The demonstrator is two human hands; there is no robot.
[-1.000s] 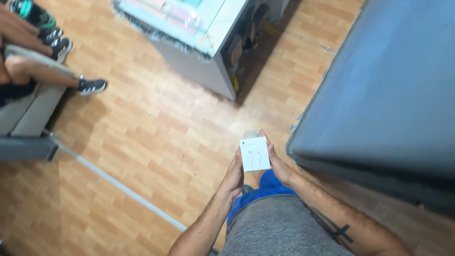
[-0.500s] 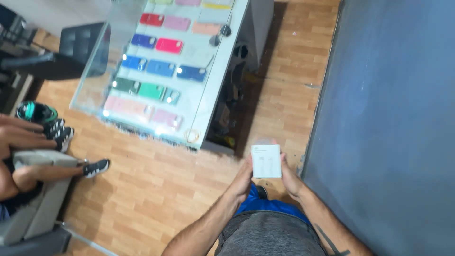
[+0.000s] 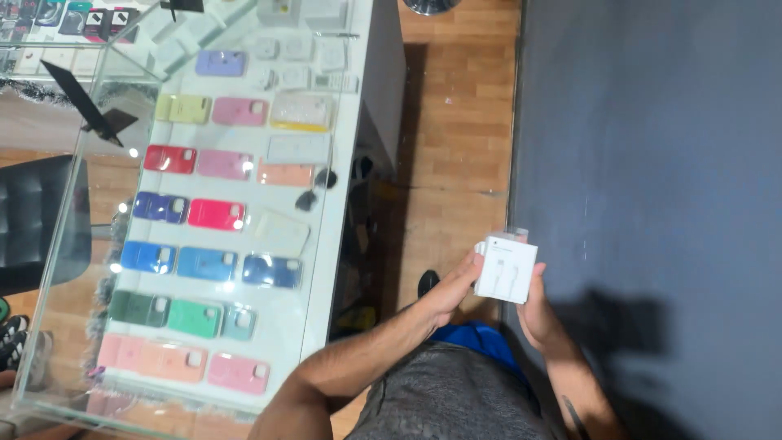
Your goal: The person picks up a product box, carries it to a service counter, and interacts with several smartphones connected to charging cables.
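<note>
— What have the hands got hold of?

— A small white square cardboard box (image 3: 506, 270) with a picture of a coiled cable on its face. Both hands are on it: the left hand (image 3: 450, 295) has its fingers curled round the box's left edge, the right hand (image 3: 533, 310) pinches the right edge with the thumb on the front. So each grip is closed on the box, held flat-on towards the camera.

— And where is that box, exactly?

— In the air, in front of the person's waist, above the wooden plank floor (image 3: 456, 122). Its right side overlaps the edge of a large grey flat panel (image 3: 652, 163) that fills the right of the view; I cannot tell whether they touch.

— What lies to the left?

— A glass display bench (image 3: 342, 204) with a white shelf inside, well apart from the box. On the shelf sit rows of phone cases — a red case (image 3: 169, 159), a bright pink case (image 3: 216, 214), a blue case (image 3: 204, 263), a green case (image 3: 194, 317) among them, all flat.

— Anything else?

— A black chair (image 3: 37, 220) shows through the glass at the far left. The person wears a grey shirt (image 3: 456, 399) over blue shorts (image 3: 481, 338).
</note>
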